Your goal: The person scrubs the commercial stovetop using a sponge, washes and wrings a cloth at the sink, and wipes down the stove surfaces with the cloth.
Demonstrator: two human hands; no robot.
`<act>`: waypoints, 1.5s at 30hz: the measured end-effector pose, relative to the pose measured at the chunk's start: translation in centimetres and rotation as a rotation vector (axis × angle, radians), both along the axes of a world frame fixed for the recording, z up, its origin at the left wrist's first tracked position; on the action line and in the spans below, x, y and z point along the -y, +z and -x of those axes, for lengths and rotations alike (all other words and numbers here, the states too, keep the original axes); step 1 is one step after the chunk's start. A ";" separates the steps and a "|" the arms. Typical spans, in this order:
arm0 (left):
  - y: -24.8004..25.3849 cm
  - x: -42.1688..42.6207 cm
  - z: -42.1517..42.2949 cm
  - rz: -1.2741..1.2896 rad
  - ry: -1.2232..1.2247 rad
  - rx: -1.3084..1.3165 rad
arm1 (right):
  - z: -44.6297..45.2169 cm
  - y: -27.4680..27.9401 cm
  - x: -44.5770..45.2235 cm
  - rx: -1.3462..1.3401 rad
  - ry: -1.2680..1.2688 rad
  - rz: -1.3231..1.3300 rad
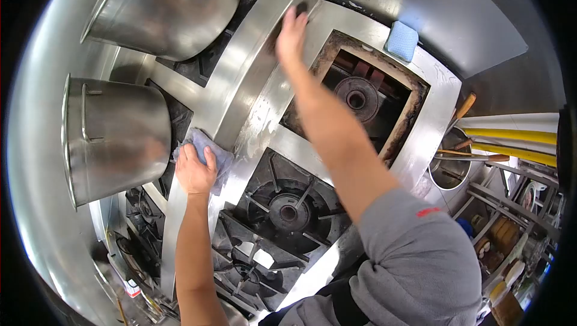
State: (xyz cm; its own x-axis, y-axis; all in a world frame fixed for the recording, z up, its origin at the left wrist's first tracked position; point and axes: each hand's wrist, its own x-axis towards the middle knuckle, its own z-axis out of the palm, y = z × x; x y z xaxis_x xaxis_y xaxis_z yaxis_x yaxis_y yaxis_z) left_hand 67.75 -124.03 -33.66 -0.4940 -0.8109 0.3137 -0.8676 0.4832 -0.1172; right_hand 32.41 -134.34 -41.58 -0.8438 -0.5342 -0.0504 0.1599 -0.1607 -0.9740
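Observation:
My left hand (pixel 195 171) is closed on a grey-purple cloth (pixel 221 156), which lies over the edge of the raised steel ledge beside the lower pot. Farther up, my right hand (pixel 292 36) reaches to the far end of the steel ledge (pixel 249 64). Its fingers are pressed together and somewhat blurred, with a small dark thing (pixel 302 8) at their tips that I cannot make out. Between the hands, the steel stove top (pixel 255 123) has whitish wet streaks. Right of my right forearm is an open square burner well (pixel 356 94) with a stained rim.
Two large steel pots (pixel 162 7) (pixel 123 139) stand on the left burners. A blue sponge (pixel 402 41) rests at the back edge. Cast-iron grates (pixel 288 209) cover the front burners. At right are a steel container (pixel 451 172) with wooden-handled tools and a metal rack (pixel 511 206).

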 end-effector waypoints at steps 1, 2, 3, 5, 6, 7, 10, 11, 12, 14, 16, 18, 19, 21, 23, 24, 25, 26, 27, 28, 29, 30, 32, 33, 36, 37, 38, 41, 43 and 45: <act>-0.1 0.0 0.1 -0.001 0.003 -0.003 | -4.9 -0.4 -1.6 -0.037 0.010 -0.005; -0.1 0.0 0.1 -0.003 0.003 -0.004 | -10.2 -1.2 -4.3 -0.128 0.091 -0.009; -0.1 0.1 0.2 -0.002 -0.004 -0.005 | -15.5 -1.0 -8.2 -0.216 0.194 -0.043; -0.2 -0.1 0.2 0.009 -0.003 -0.002 | -18.8 0.2 -12.4 -0.287 0.376 -0.049; -0.2 0.0 0.2 0.013 -0.008 -0.003 | -16.7 0.1 -10.6 -0.287 0.303 -0.023; -0.1 -0.1 0.0 0.009 -0.004 0.003 | -13.3 0.8 -8.2 -0.280 0.205 -0.039; -0.1 0.0 0.1 0.001 -0.008 0.005 | -2.3 1.8 -1.6 -0.176 0.006 -0.116; -0.1 -0.1 0.3 0.003 -0.004 -0.001 | -0.5 2.0 -1.3 -0.109 0.042 -0.083; -0.1 0.0 0.2 0.002 -0.016 -0.006 | -1.8 1.5 -1.8 -0.129 0.015 -0.075; 0.0 -0.1 0.5 0.003 -0.028 -0.016 | -7.9 -0.6 -3.5 -0.275 0.028 -0.029; -0.2 0.0 0.1 0.023 -0.038 -0.010 | -14.1 -0.3 -9.8 -0.393 0.282 -0.099; -0.1 0.0 0.4 0.021 -0.036 -0.014 | -12.9 -0.9 -9.3 -0.449 0.275 -0.086; -0.1 -0.1 0.3 0.014 -0.030 -0.014 | -10.5 -1.5 -6.9 -0.474 0.202 -0.077; 0.0 0.0 0.5 0.019 -0.026 -0.004 | -4.2 1.0 -3.5 -0.240 0.098 -0.110; -0.1 -0.3 0.2 0.021 -0.018 0.001 | -2.7 1.8 -3.0 -0.186 0.064 -0.138; -0.3 -0.2 0.1 0.018 -0.016 0.001 | -4.6 0.3 -3.1 -0.218 0.061 -0.076; -0.3 0.0 0.2 0.019 -0.013 -0.003 | -7.6 -0.9 -4.5 -0.319 0.099 -0.052; -0.3 0.0 0.3 0.020 -0.013 -0.004 | -10.2 -1.3 -6.9 -0.362 0.187 -0.088; -0.2 0.0 0.3 0.014 -0.010 -0.008 | -11.7 -1.4 -8.3 -0.403 0.276 -0.122; -0.3 0.0 0.3 0.008 -0.007 -0.011 | -10.6 -1.9 -7.6 -0.478 0.258 -0.141; -0.3 0.1 0.1 0.008 -0.007 -0.005 | -8.5 -2.3 -5.5 -0.481 0.193 -0.145; -0.4 0.1 0.1 0.020 -0.014 -0.004 | -5.8 -1.1 -4.0 -0.381 0.149 -0.137; -0.5 0.1 -0.1 0.029 -0.015 0.001 | -3.1 2.1 -3.6 -0.210 0.112 -0.138; -0.4 0.0 -0.1 0.014 -0.013 0.006 | -4.3 1.6 -4.1 -0.207 0.115 -0.141; -0.1 0.1 0.3 0.015 -0.032 -0.008 | -11.0 0.0 -7.8 -0.337 0.243 -0.086; -0.1 -0.1 0.5 0.023 -0.042 -0.025 | -11.2 -0.4 -8.2 -0.355 0.272 -0.084; -0.1 0.0 0.5 0.027 -0.039 -0.027 | -9.7 -0.8 -6.8 -0.366 0.225 -0.089; -0.3 0.2 0.1 0.018 -0.041 -0.010 | -3.1 2.7 -3.7 -0.121 0.125 -0.083; -0.4 0.2 -0.1 0.003 -0.024 0.006 | -5.4 1.7 -4.1 -0.179 0.083 -0.021; -0.4 0.3 -0.1 0.015 -0.025 0.001 | -10.7 -0.2 -7.4 -0.267 0.243 -0.033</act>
